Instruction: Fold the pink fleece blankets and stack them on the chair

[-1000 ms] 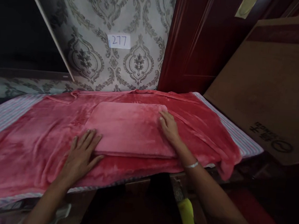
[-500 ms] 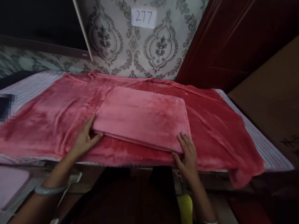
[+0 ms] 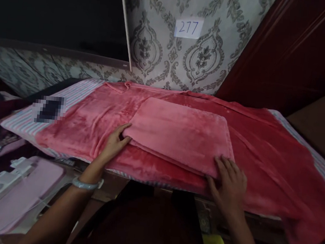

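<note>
A: Largest first?

B: Striped cover (image 3: 81,92), showing past both ends of the spread. On it, a broad red blanket (image 3: 261,161), plush, rumpled toward the left, drooping at the near right corner.

A: And the folded pink cloth (image 3: 175,130)?

B: Mid-blanket, flat, a rough rectangle, its right end angled toward the wearer. Several layers at the near edge. Looks like the same kind of plush. My judgement: light for its bulk, soft, no stiffness, nothing to break. Nap should grip nap, so little slipping; more likely the layers shear if only the top one is caught.

A: Best hold?

B: Both near corners, thumb low, fingers over the top, whole stack taken together.

A: Hands?

B: Right hand (image 3: 228,177): fingers slightly fanned on the near right corner, thumb at the edge below. Left hand (image 3: 115,142): thumb and fingers parted about the near left corner. Can't tell whether either pinches.

A: Smallest?

B: Pale bangle (image 3: 84,184), left wrist.
</note>
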The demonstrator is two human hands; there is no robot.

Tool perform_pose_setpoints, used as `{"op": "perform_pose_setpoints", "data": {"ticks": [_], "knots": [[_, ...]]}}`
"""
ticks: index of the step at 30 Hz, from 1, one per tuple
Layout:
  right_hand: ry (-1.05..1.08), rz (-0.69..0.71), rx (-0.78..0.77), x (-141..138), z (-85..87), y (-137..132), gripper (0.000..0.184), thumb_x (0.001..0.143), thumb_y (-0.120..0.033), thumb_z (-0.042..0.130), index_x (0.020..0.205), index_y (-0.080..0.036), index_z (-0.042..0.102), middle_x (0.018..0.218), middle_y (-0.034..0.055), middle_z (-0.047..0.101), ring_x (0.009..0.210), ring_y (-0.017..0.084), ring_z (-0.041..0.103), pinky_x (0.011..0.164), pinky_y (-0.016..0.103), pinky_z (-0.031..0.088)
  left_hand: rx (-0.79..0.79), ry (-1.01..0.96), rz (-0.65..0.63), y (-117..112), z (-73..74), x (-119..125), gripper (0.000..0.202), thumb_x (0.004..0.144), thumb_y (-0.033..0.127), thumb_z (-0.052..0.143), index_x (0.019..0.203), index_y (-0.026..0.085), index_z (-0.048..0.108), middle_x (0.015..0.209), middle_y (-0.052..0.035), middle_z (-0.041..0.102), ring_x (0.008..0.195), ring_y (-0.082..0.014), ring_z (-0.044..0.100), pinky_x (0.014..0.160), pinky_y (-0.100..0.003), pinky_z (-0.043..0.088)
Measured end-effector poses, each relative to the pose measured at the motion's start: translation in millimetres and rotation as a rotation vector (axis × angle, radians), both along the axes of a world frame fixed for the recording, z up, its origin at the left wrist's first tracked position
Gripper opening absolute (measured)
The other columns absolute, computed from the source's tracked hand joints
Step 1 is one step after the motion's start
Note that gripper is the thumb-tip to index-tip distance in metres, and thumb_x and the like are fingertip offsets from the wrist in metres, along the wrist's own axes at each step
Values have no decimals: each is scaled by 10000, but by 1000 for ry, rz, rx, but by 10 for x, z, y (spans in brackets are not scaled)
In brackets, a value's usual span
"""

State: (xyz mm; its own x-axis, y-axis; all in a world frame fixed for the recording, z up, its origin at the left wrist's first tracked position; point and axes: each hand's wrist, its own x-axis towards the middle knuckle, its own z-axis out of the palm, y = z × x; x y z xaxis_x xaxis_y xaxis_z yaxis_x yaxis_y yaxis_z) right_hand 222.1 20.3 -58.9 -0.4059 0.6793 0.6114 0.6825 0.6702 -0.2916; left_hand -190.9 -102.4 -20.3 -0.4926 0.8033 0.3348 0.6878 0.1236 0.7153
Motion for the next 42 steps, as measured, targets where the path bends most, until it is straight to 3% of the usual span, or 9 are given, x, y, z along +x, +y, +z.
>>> {"op": "perform_pose_setpoints", "data": {"ticks": [5, 8, 14, 18, 23, 30, 34, 38, 42], "knots": [[-11, 102, 20, -71, 149, 188, 461, 937, -351, 457, 1357, -304, 639, 1253, 121, 724, 1171, 336, 645, 1067, 593, 422, 58, -53, -25, 175, 152, -51, 474, 814, 349, 580, 1249, 191, 681, 1304, -77, 716, 1198, -245, 654, 1108, -429, 498], [6, 14, -1, -109, 343, 442, 390, 913, -375, 447, 1167, -261, 720, 989, 135, 760, 919, 321, 686, 874, 506, 511, 104, -91, -43, 439, 288, -104, 430, 814, 340, 601, 1206, 189, 692, 1234, -69, 736, 1136, -237, 664, 1054, -409, 525], [-107, -203, -112, -344, 743, 913, 306, 874, -432, 493, 946, -237, 718, 720, 102, 697, 651, 263, 610, 581, 343, 351, 162, -198, -53, 831, 408, -195, 526, 856, 404, 641, 1308, 134, 624, 1159, -106, 707, 985, -224, 671, 858, -351, 572], [-45, -226, -228, -453, 778, 1138, 268, 851, -460, 524, 746, -241, 635, 585, 37, 585, 573, 214, 531, 576, 326, 312, 137, -209, -45, 585, 269, -216, 580, 856, 495, 654, 1311, 136, 616, 1238, -127, 698, 1043, -238, 661, 901, -355, 555], [94, -203, -417, -485, 791, 1307, 286, 809, -486, 564, 689, -231, 613, 530, -13, 505, 552, 195, 501, 586, 320, 331, -72, -190, -155, 192, 58, -183, 510, 839, 546, 614, 1162, 161, 698, 1160, -127, 745, 1007, -265, 688, 865, -380, 561], [219, -115, -444, -462, 754, 1385, 350, 743, -554, 581, 627, -224, 596, 498, -40, 431, 516, 153, 412, 556, 308, 293, -98, 47, 24, 311, 43, -18, 263, 777, 444, 629, 813, 194, 699, 858, -73, 713, 780, -228, 644, 737, -340, 492], [252, -101, -382, -489, 800, 1377, 380, 736, -582, 557, 609, -226, 590, 497, -30, 444, 526, 155, 416, 553, 304, 302, 26, -70, 62, 349, 123, 84, 237, 787, 441, 614, 749, 210, 650, 710, -19, 636, 696, -193, 579, 655, -301, 437], [301, -66, -259, -475, 873, 1211, 402, 793, -565, 513, 757, -199, 676, 631, 23, 605, 594, 192, 527, 611, 319, 397, 111, -400, 31, 273, 175, 120, 348, 761, 552, 679, 739, 206, 647, 644, 4, 608, 631, -165, 543, 608, -280, 442], [170, 20, -106, -312, 739, 966, 387, 869, -463, 491, 1002, -191, 734, 813, 77, 727, 672, 230, 629, 657, 343, 473, 131, -601, -5, 165, 142, 152, 395, 740, 529, 746, 963, 203, 738, 936, -72, 778, 881, -254, 697, 822, -366, 565]]}}
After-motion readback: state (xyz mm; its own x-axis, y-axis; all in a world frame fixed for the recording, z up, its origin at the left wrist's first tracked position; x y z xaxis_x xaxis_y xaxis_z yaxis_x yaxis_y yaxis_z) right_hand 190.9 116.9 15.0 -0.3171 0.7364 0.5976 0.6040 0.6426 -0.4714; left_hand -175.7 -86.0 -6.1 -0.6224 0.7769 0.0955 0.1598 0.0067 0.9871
